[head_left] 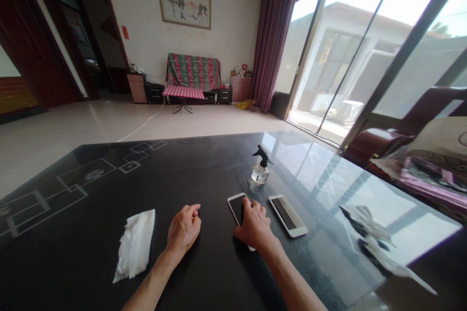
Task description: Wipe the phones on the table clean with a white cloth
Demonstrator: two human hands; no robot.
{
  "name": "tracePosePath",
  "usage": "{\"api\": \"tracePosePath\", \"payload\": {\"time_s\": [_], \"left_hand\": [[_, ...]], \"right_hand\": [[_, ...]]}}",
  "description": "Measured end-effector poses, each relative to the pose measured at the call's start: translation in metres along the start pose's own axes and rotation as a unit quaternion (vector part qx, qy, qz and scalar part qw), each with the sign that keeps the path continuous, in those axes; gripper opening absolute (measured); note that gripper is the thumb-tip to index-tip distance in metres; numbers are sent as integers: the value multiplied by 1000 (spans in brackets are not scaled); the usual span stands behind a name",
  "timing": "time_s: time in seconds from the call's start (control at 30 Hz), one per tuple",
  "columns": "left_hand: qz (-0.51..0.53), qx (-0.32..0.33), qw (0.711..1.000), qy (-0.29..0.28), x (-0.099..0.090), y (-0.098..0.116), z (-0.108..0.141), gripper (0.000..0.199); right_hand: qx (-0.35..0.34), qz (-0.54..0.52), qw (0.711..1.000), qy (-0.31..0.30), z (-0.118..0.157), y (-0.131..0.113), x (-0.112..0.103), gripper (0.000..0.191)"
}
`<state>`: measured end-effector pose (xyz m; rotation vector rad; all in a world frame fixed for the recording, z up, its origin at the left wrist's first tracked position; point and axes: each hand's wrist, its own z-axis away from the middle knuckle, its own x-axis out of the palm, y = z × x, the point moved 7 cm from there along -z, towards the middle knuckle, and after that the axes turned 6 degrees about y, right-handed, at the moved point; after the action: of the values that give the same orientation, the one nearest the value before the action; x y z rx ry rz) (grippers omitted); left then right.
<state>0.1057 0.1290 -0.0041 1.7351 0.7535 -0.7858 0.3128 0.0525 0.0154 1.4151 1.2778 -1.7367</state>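
Observation:
My right hand (pixel 255 226) is over a white-framed smartphone (pixel 238 205) that lies on the dark glossy table. Its thumb is at the phone's left edge and the fingers reach across the screen to the right edge, hiding much of the phone. To the right lies a second white smartphone (pixel 288 216), screen up and apart from the hand. My left hand (pixel 185 227) rests on the table with curled fingers and nothing visible in them. Left of it lies a folded white tissue (pixel 135 243). Beyond the phones stands a small clear spray bottle (pixel 260 174) with a black trigger head.
The black table (pixel 109 194) bears pale square patterns at its left. Crumpled tissue or wrapper pieces (pixel 379 248) lie near its right edge. A wooden seat with cushions (pixel 438 155) is at the right. A small checked folding table (pixel 183 92) stands across the room.

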Motion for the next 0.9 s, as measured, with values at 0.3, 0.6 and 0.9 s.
{"api": "tracePosePath", "payload": {"time_s": [0.3, 0.6, 0.9], "left_hand": [[-5, 21, 1000, 10, 4, -3, -1, 36], [-13, 32, 999, 9, 3, 1, 1, 35], [-11, 38, 999, 3, 2, 4, 4, 33]], "right_hand": [[-9, -33, 999, -14, -2, 20, -10, 86], [-6, 41, 998, 51, 2, 25, -22, 86], [0, 68, 994, 89, -1, 61, -50, 80]]}}
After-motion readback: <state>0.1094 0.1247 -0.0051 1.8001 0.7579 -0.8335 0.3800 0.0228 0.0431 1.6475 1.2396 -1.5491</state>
